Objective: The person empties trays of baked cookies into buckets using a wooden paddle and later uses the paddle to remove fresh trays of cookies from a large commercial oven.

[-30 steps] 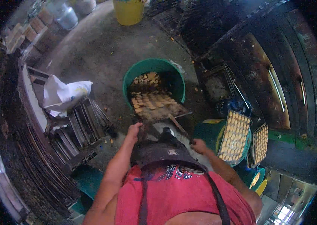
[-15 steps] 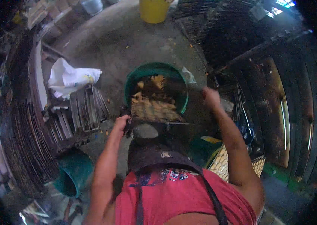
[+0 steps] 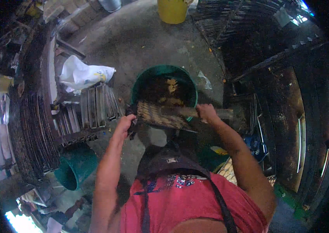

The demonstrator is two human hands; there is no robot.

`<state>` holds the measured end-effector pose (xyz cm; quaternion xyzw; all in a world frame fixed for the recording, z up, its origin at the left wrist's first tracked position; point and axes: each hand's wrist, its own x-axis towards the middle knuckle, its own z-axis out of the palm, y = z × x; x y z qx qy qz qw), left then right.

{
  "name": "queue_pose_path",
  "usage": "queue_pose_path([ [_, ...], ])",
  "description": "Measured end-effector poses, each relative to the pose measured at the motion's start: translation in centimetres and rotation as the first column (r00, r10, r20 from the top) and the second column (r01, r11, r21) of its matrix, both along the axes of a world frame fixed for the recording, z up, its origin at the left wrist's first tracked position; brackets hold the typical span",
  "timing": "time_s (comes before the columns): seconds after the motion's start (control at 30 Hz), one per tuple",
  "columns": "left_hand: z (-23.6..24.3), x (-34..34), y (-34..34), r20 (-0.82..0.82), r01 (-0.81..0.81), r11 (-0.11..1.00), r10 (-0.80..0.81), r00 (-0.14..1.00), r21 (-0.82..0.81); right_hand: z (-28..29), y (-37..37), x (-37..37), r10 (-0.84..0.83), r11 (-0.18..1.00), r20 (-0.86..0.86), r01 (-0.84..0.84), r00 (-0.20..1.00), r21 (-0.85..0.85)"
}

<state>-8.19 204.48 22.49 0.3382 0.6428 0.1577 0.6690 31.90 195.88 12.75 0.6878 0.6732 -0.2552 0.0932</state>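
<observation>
A dark baking tray [image 3: 156,115] tilts over the near rim of a green tub [image 3: 136,82], with a patterned, partly dark surface that is blurred. My left hand [image 3: 128,123] grips the tray's left end with a dark cloth [image 3: 133,127]. My right hand [image 3: 207,112] is closed on a flat, long scraper [image 3: 222,113], whose blurred blade reaches across the tray. Pale broken baked pieces [image 3: 172,83] lie inside the tub on a dark mass.
Left are a white sack [image 3: 82,75], metal racks [image 3: 94,106] and an overturned green bin [image 3: 73,171]. A yellow bucket [image 3: 172,11] stands ahead, dark panels [image 3: 296,128] at right. Trays of baked pieces [image 3: 224,173] are beside me, partly behind my arm.
My right hand swung out to the right, then came back left with the scraper over the tray. The pale pieces on the tray appear much fewer, and the tray looks darker.
</observation>
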Motion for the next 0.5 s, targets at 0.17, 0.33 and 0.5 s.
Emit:
queue_pose_path([
  [0.17,8.9,-3.9,-1.6,-0.243,0.132,0.965,-0.075,0.967,0.226,4.2,2.3,0.7,-0.713,0.674,-0.253,0.739,0.654,0.012],
  [0.33,24.3,-12.8,-6.9,-0.18,-0.114,0.798,0.269,0.946,0.592,-5.9,-2.8,10.1,-0.529,0.624,-0.611,0.758,0.589,0.19],
  [0.5,33.2,-26.6,-17.3,0.018,-0.556,0.281,0.882,0.471,0.782,-13.9,-9.1,11.0,-0.444,0.631,-0.483,0.646,0.754,0.43],
])
